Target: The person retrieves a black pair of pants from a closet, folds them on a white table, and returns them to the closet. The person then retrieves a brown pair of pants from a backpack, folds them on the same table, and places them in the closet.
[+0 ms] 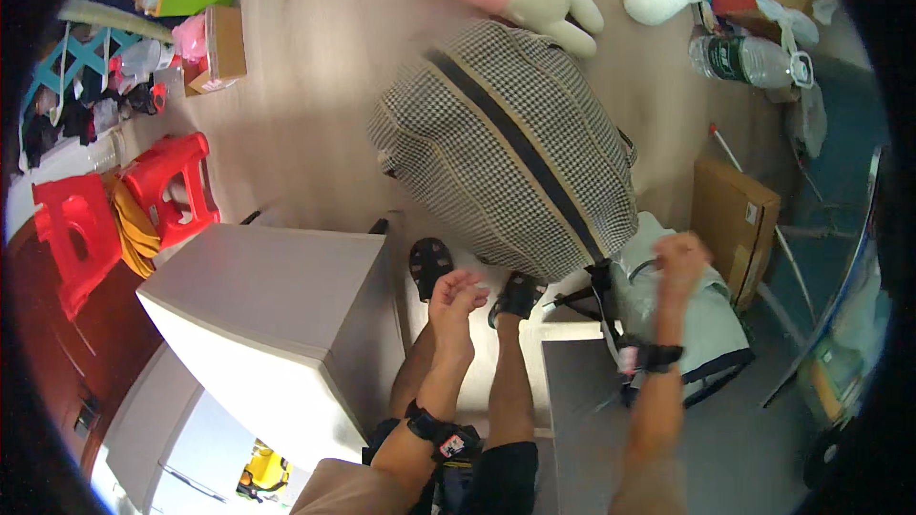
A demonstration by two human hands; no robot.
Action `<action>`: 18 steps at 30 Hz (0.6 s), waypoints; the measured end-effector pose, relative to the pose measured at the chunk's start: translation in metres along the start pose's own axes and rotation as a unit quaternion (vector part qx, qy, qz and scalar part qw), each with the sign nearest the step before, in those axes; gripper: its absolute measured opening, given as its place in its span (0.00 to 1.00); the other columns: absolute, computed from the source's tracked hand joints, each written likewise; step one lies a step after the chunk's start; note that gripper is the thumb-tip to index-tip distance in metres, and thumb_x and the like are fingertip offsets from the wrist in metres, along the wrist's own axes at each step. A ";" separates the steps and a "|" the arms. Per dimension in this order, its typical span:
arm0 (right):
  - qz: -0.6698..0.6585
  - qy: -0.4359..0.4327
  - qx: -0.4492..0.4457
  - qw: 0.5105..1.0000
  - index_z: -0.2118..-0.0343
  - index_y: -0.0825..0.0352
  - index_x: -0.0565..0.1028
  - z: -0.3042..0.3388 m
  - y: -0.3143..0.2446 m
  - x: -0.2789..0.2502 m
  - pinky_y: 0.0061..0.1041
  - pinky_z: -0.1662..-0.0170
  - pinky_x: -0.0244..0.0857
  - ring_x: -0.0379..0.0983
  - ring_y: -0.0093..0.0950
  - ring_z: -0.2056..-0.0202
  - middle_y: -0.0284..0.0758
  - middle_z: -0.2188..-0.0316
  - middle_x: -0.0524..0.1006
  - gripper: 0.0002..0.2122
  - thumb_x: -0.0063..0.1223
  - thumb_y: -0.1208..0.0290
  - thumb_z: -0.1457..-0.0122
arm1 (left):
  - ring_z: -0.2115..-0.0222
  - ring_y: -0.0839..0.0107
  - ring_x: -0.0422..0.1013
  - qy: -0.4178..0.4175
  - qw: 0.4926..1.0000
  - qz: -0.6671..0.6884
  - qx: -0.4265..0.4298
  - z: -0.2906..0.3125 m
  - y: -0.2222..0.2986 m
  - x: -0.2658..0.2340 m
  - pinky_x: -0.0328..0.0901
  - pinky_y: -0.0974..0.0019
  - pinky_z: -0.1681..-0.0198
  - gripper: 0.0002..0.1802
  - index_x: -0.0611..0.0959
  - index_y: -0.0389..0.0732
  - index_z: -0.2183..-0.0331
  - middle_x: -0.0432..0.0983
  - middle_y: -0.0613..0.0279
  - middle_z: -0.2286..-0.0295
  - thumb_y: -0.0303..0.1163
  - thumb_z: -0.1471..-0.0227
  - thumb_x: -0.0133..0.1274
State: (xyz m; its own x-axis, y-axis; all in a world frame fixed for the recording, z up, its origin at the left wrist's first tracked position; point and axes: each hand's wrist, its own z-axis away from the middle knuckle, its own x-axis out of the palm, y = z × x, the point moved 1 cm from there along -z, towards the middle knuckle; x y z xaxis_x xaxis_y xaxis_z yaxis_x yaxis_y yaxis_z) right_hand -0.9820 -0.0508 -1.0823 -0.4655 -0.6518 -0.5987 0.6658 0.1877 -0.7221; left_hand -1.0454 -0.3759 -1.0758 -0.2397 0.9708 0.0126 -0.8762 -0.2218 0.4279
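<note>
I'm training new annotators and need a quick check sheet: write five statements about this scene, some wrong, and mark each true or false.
1. The left hand is gripping the large checked bag. False: the left hand is off the bag, its fingers loosely curled.
2. A dark stripe runs across the large checked bag. True.
3. The right hand is blurred and appears to the left of the cardboard box. True.
4. Red stools stand on the person's right. False: the red stools are on the left.
5. The clear bottle has a red label. False: the label is green.
</note>
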 end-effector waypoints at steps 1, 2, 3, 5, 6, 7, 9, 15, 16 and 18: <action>-0.026 0.045 0.001 0.999 0.81 0.68 0.72 -0.028 -0.020 -0.031 0.20 0.80 0.57 0.63 0.18 0.83 0.30 0.83 0.72 0.04 0.53 0.78 0.53 | 0.68 0.70 0.73 -0.001 1.000 0.012 -0.006 0.002 -0.001 0.003 0.66 0.71 0.66 0.19 0.70 0.35 0.57 0.71 0.55 0.59 0.24 0.54 0.51; -0.020 0.064 -0.013 0.998 0.80 0.68 0.72 -0.056 -0.039 -0.054 0.20 0.78 0.59 0.64 0.18 0.82 0.30 0.81 0.72 0.03 0.52 0.78 0.52 | 0.69 0.68 0.73 -0.012 1.000 -0.001 -0.001 0.004 0.000 0.008 0.67 0.70 0.65 0.21 0.69 0.36 0.55 0.71 0.55 0.60 0.25 0.54 0.51; -0.015 0.088 -0.031 0.996 0.78 0.68 0.72 -0.081 -0.052 -0.073 0.20 0.76 0.60 0.65 0.18 0.80 0.30 0.80 0.72 0.02 0.51 0.79 0.51 | 0.69 0.67 0.73 -0.029 0.999 -0.012 0.006 0.003 -0.001 0.016 0.67 0.68 0.64 0.22 0.67 0.36 0.54 0.71 0.54 0.60 0.26 0.53 0.51; 0.044 0.023 -0.080 0.996 0.75 0.69 0.73 -0.114 -0.065 -0.076 0.20 0.74 0.61 0.66 0.18 0.77 0.30 0.76 0.73 0.01 0.50 0.80 0.49 | 0.69 0.67 0.72 -0.022 1.000 -0.007 -0.005 0.005 -0.003 0.023 0.67 0.68 0.64 0.25 0.65 0.36 0.52 0.70 0.52 0.59 0.26 0.54 0.51; 0.096 -0.033 -0.116 0.988 0.73 0.69 0.73 -0.125 -0.073 -0.067 0.19 0.71 0.62 0.67 0.19 0.74 0.30 0.73 0.74 0.02 0.49 0.81 0.48 | 0.68 0.67 0.72 -0.023 0.999 -0.020 -0.013 0.006 0.000 0.023 0.67 0.68 0.64 0.26 0.65 0.35 0.52 0.70 0.52 0.59 0.27 0.54 0.52; 0.107 -0.079 -0.135 0.982 0.70 0.69 0.73 -0.121 -0.091 -0.042 0.19 0.67 0.63 0.68 0.20 0.70 0.31 0.70 0.75 0.03 0.49 0.81 0.48 | 0.68 0.67 0.72 -0.023 0.999 -0.034 -0.024 0.005 0.000 0.020 0.68 0.67 0.64 0.26 0.64 0.35 0.52 0.69 0.52 0.58 0.28 0.54 0.52; 0.112 -0.175 -0.220 0.953 0.66 0.70 0.74 -0.104 -0.131 0.018 0.20 0.60 0.64 0.71 0.24 0.64 0.34 0.64 0.76 0.06 0.49 0.81 0.48 | 0.67 0.67 0.72 -0.015 0.999 -0.027 -0.018 0.005 0.004 0.015 0.68 0.66 0.64 0.26 0.64 0.35 0.51 0.69 0.51 0.58 0.27 0.53 0.51; 0.034 -0.301 -0.310 0.901 0.60 0.70 0.75 -0.133 -0.234 0.194 0.26 0.52 0.64 0.73 0.33 0.58 0.40 0.62 0.77 0.11 0.47 0.75 0.45 | 0.66 0.66 0.73 -0.014 0.998 0.028 -0.048 -0.004 0.017 0.005 0.67 0.66 0.62 0.26 0.64 0.34 0.50 0.69 0.50 0.58 0.27 0.51 0.50; 0.026 -0.321 -0.286 0.903 0.59 0.69 0.74 -0.144 -0.239 0.222 0.26 0.54 0.64 0.73 0.34 0.59 0.41 0.64 0.77 0.12 0.46 0.71 0.44 | 0.66 0.66 0.73 -0.013 0.998 0.043 -0.052 -0.002 0.018 0.001 0.67 0.66 0.62 0.26 0.64 0.34 0.50 0.69 0.50 0.58 0.28 0.51 0.50; 0.109 -0.356 -0.297 0.880 0.59 0.69 0.75 -0.157 -0.251 0.266 0.27 0.54 0.64 0.74 0.35 0.59 0.41 0.65 0.78 0.14 0.44 0.67 0.44 | 0.66 0.65 0.73 -0.009 0.997 0.049 -0.060 -0.003 0.017 -0.006 0.67 0.66 0.62 0.25 0.65 0.35 0.50 0.69 0.50 0.57 0.29 0.50 0.50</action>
State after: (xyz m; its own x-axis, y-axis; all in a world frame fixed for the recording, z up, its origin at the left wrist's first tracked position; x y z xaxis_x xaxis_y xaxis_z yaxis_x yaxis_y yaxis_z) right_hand -1.3646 -0.1557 -1.1154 0.2585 -0.8080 -0.5295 0.1743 0.5781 -0.7971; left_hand -1.0605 -0.3856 -1.0716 -0.3197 0.9452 0.0663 -0.8928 -0.3240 0.3131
